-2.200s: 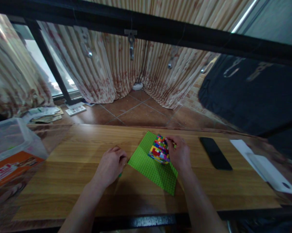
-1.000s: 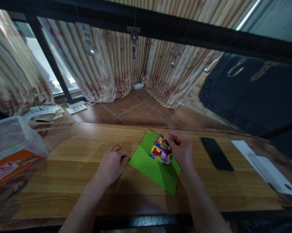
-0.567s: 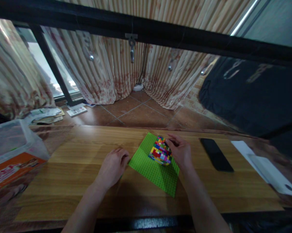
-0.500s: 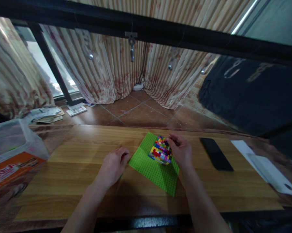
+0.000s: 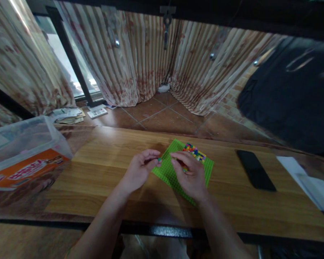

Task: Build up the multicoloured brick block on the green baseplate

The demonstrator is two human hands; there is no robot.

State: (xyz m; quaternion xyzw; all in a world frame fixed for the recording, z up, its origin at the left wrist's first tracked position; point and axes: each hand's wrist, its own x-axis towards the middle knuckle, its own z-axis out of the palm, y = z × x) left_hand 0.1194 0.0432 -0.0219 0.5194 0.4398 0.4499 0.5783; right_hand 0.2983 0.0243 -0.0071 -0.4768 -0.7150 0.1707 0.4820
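Standing just past the tabletop [image 5: 102,158]'s left end is a clear box [image 5: 36,171] with an orange label. Next comes the left hand [image 5: 142,168], which has left its resting place on the wood and now hangs at the near-left edge of the plate [image 5: 166,167], its thumb and fingertips closed on a small green piece [image 5: 159,160]. The right hand [image 5: 188,174] has come away from the block's right side and is now over the plate, its thumb and forefinger tips a narrow gap apart, facing the left hand; whether it holds anything I cannot tell. The fingertips of both hands are thus near each other, so the handling seems centred on the piece rather than the block. The piece is too small to show a direction or long axis. The plate lies skewed, one corner toward the tabletop's far edge. Behind the right hand, on the plate, is the multicoloured block [image 5: 195,151], partly hidden; its visible top runs from far left to near right, roughly along the plate's far-right edge. Farther right lies a phone [image 5: 255,169], slanting the same way.
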